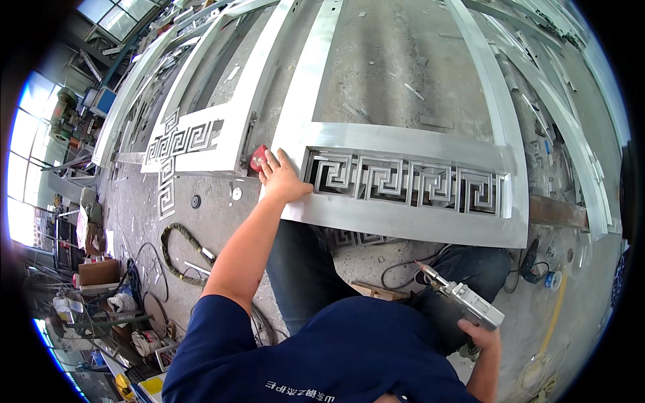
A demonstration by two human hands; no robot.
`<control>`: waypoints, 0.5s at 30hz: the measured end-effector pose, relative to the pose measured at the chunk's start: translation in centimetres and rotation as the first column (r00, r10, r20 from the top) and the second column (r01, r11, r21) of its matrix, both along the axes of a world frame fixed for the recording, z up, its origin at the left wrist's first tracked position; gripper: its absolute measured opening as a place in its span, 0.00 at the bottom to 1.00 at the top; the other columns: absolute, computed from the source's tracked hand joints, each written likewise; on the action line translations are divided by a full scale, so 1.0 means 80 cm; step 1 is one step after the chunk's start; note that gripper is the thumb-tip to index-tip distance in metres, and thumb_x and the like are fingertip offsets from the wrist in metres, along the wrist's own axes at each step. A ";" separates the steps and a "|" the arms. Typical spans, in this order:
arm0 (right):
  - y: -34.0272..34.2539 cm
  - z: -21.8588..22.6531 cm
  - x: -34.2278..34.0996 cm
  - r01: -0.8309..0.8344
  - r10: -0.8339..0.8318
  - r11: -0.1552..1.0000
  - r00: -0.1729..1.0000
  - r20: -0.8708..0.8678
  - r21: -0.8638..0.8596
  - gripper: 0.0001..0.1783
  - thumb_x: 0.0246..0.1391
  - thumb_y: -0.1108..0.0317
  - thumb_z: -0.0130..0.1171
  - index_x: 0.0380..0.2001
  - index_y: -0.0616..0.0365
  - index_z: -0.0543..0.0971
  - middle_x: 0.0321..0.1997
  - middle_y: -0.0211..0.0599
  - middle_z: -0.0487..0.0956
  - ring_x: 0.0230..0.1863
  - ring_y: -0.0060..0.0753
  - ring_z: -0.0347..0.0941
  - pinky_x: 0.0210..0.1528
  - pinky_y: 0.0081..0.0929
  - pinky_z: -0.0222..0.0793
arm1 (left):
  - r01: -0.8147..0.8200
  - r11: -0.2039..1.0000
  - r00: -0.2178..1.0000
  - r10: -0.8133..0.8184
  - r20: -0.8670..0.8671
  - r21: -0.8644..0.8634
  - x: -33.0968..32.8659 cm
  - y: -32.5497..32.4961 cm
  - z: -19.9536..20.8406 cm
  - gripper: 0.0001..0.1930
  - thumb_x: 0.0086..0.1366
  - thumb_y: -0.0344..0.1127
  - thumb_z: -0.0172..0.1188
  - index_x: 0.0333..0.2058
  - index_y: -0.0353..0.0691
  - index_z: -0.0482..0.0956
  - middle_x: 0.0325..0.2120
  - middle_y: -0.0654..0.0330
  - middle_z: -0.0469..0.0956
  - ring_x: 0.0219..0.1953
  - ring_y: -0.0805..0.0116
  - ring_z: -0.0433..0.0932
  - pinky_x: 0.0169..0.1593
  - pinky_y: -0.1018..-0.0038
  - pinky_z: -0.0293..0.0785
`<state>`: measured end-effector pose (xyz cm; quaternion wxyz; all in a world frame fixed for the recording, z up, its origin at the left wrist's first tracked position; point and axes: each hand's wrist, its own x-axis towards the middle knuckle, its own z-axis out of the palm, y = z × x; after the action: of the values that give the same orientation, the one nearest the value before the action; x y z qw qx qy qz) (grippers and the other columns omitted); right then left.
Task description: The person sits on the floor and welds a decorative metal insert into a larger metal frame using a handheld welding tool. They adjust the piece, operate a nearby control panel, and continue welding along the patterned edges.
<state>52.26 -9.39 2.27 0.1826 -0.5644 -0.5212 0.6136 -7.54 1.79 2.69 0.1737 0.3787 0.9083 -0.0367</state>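
A silvery metal frame point(416, 218) lies in front of me with a cut-out panel of square spiral pattern point(410, 180) set in its near end. My left hand point(285, 180) rests on the frame's left corner, fingers spread, beside the panel's left end. Against its fingertips sits a red object point(258, 158), partly covered, whose kind I cannot make out. Low on the right, over my thigh, my right hand point(482, 334) is closed round a grey handheld welding gun point(470, 303). The gun's narrow copper-coloured nozzle points up and left, apart from the frame.
A second metal frame point(232, 134) with loose spiral-pattern pieces point(178, 142) lies to the left. A coiled, sleeved hose point(168, 252) is on the floor. A dark power tool point(531, 258) and a spool point(553, 281) lie at right. Rusty beam point(557, 211) supports the frame.
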 end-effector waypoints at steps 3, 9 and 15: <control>0.002 -0.012 -0.001 0.036 -0.034 0.999 0.996 -0.084 0.024 0.34 0.45 0.65 0.82 0.57 0.62 0.81 0.49 0.31 0.84 0.47 0.26 0.78 0.50 0.30 0.76 | -0.034 0.999 0.999 0.034 -0.010 -0.009 0.005 0.005 -0.002 0.71 0.46 0.47 0.79 0.77 0.33 0.35 0.77 0.33 0.32 0.79 0.31 0.37 0.77 0.43 0.42; 0.020 -0.018 -0.001 0.052 -0.060 0.990 0.996 -0.059 -0.131 0.25 0.44 0.70 0.79 0.47 0.61 0.82 0.33 0.32 0.81 0.26 0.26 0.77 0.26 0.29 0.75 | -0.041 0.999 0.999 0.041 -0.021 -0.017 0.006 0.004 -0.005 0.71 0.47 0.46 0.79 0.77 0.33 0.33 0.77 0.33 0.32 0.78 0.29 0.40 0.77 0.41 0.43; 0.025 -0.013 -0.001 0.021 -0.030 0.981 0.999 -0.045 -0.191 0.30 0.44 0.68 0.81 0.52 0.60 0.82 0.36 0.29 0.81 0.28 0.22 0.74 0.28 0.26 0.73 | -0.050 0.999 0.999 0.050 -0.003 -0.006 0.009 0.007 0.000 0.71 0.47 0.45 0.79 0.77 0.35 0.32 0.78 0.34 0.32 0.78 0.29 0.40 0.77 0.41 0.43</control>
<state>52.20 -7.36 1.26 0.1479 -0.5711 -0.4483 0.6715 -6.80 2.32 2.68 0.1744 0.3554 0.9176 -0.0355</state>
